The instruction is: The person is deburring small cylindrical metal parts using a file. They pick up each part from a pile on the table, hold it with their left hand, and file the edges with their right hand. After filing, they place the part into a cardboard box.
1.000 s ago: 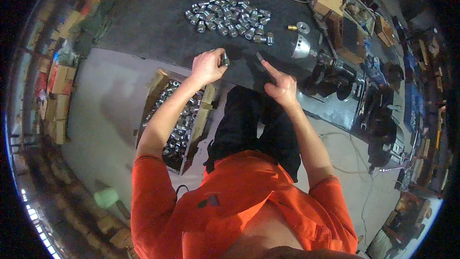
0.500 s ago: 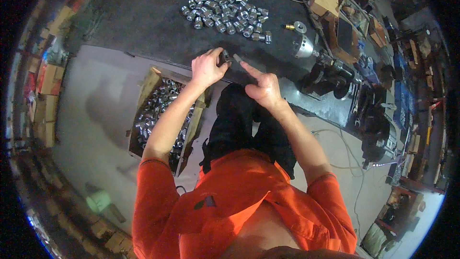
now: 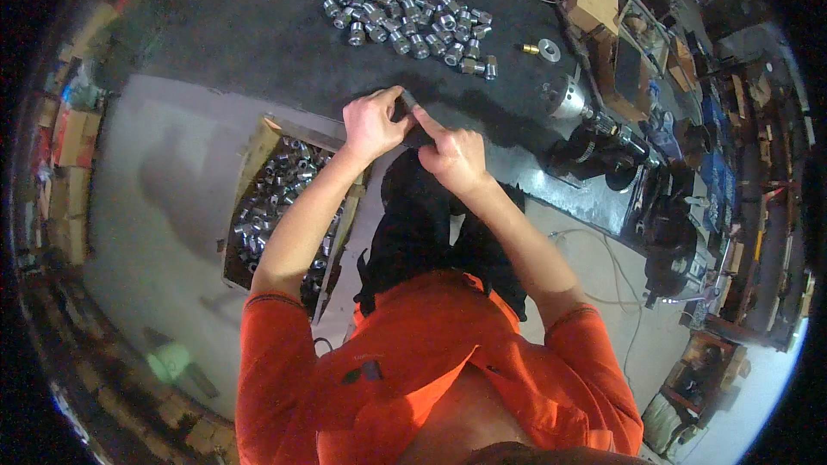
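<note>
Near the front edge of the dark workbench, my left hand is closed around a small metal fitting, mostly hidden by the fingers. My right hand grips a slim grey file-like strip, its index finger stretched along it. The tip of the strip meets the fitting between my left thumb and fingers. Beyond both hands lies a loose heap of shiny hex-ended metal fittings. Under my left forearm stands a wooden crate holding many similar fittings.
A drill-like machine with a silver chuck lies on the bench to the right. Beside it are a metal ring and a small brass piece. Cardboard boxes stand at the far right; a cable trails on the floor.
My right hand has moved left toward my left hand, bringing the strip from beside the fitting onto it. My left hand stays nearly in place.
</note>
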Tool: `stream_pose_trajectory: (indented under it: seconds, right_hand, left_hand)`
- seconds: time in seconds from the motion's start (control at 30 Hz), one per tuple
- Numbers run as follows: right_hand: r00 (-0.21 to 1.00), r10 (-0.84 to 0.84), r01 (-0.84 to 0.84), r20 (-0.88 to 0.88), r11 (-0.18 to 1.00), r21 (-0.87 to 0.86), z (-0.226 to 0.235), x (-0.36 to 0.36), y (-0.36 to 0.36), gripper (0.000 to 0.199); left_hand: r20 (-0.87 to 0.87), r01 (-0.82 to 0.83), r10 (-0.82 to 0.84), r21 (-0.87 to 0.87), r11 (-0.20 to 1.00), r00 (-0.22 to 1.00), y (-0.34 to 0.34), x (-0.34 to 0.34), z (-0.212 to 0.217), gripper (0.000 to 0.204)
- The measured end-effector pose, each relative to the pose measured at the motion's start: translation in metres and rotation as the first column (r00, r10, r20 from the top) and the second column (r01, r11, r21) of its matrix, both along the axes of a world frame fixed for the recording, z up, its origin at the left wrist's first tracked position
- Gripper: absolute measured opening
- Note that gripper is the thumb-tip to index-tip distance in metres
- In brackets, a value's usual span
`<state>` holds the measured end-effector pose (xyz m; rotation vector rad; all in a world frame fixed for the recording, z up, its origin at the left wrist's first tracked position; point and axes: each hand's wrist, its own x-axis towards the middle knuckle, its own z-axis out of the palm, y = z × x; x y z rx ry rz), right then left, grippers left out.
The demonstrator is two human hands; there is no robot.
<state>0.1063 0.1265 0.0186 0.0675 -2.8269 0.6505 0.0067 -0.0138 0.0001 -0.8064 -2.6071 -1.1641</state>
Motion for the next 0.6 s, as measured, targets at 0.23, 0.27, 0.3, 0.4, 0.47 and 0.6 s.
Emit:
stream_pose_trajectory:
  seconds: [0.23,0.27,0.3,0.4,0.47,0.6]
  right_hand:
    - [0.998,0.029,-0.03,-0.064,0.999,-0.021,-0.007,0.017,0.007,0.059]
    - [0.999,0.02,-0.02,-0.045,1.0,0.004,-0.006,0.013,0.005,0.06]
    - [0.999,0.013,-0.012,-0.032,1.0,0.025,-0.005,0.001,0.002,0.06]
    - [0.999,-0.039,0.039,0.028,0.999,0.003,0.005,0.003,-0.002,0.062]
    - [0.999,-0.036,0.037,0.023,0.998,-0.043,0.006,0.018,0.003,0.061]
    - [0.998,-0.022,0.018,0.065,0.998,0.056,0.002,-0.003,-0.001,0.064]
  left_hand:
    - [0.077,-0.069,0.072,-0.038,0.997,0.994,0.002,0.003,0.0,0.044]
    - [0.097,-0.055,0.061,-0.061,0.997,0.993,0.003,0.004,0.002,0.043]
    - [0.112,-0.042,0.052,-0.088,0.995,0.992,0.002,0.002,0.006,0.043]
    - [0.147,-0.055,0.066,-0.08,0.995,0.987,0.002,0.003,0.009,0.041]
    - [0.186,-0.069,0.079,-0.059,0.996,0.979,0.003,0.006,0.01,0.039]
    - [0.144,-0.065,0.074,-0.07,0.995,0.987,0.002,0.004,0.012,0.04]
